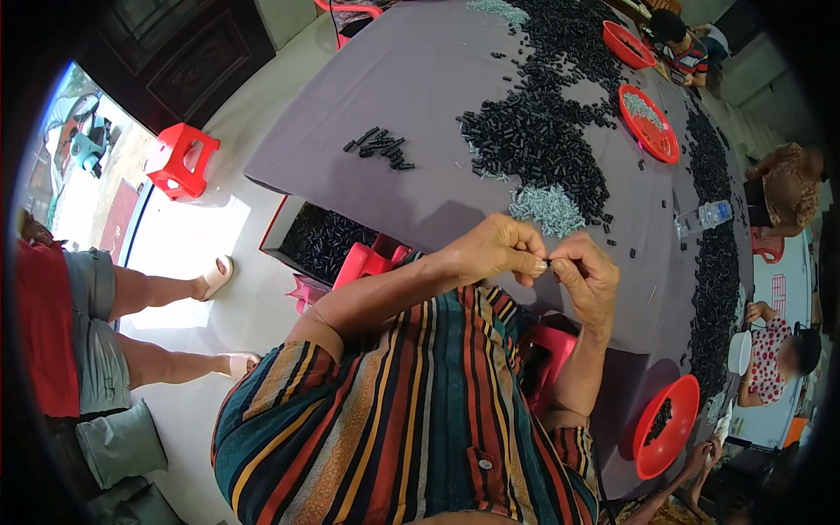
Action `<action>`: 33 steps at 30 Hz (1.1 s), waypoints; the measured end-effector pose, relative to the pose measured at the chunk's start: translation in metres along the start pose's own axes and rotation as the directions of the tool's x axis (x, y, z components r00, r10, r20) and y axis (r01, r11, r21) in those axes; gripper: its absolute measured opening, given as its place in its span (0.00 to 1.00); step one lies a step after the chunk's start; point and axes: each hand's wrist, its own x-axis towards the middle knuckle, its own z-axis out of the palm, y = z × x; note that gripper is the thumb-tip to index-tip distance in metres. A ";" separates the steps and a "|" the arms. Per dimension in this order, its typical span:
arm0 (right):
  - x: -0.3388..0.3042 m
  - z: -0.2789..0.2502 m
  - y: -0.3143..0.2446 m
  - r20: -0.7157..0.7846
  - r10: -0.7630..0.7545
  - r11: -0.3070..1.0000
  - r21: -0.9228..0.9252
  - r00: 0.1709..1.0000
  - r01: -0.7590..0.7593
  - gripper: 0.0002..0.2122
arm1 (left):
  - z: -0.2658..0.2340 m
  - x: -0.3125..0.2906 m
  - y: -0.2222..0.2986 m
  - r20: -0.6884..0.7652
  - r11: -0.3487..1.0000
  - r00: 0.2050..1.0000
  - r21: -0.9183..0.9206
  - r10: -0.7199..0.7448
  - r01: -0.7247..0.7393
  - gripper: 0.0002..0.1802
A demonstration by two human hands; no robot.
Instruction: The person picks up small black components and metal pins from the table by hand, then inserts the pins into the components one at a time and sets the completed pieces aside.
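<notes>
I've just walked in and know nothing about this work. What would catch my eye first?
Probably the broad heap of small black pieces spread over the grey cloth, ahead of the person. Just in front of a pile of pale pieces, the left hand and right hand meet at a tiny dark piece. A bright red bowl also stands out at the lower right.

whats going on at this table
The camera wearer's left hand and right hand hold a small dark piece between them. Just beyond lies a heap of pale bits, with a bigger heap of black pieces further out on the cloth-covered table. A small batch of black pieces lies apart to the left, and other people are around the table.
</notes>
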 end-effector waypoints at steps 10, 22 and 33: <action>0.002 0.000 -0.001 0.036 -0.044 0.997 -0.066 0.998 0.046 0.03 | 0.002 0.001 0.002 -0.032 0.981 0.999 0.190 -0.032 0.038 0.05; 0.002 0.011 0.001 -0.128 0.091 0.942 0.332 0.988 -0.044 0.04 | 0.010 -0.002 0.007 -0.184 0.978 0.975 0.188 0.125 -0.090 0.04; 0.002 0.005 0.011 -0.044 0.028 0.953 0.302 0.999 -0.013 0.04 | 0.011 -0.002 0.003 -0.195 0.992 0.977 0.109 0.081 -0.061 0.05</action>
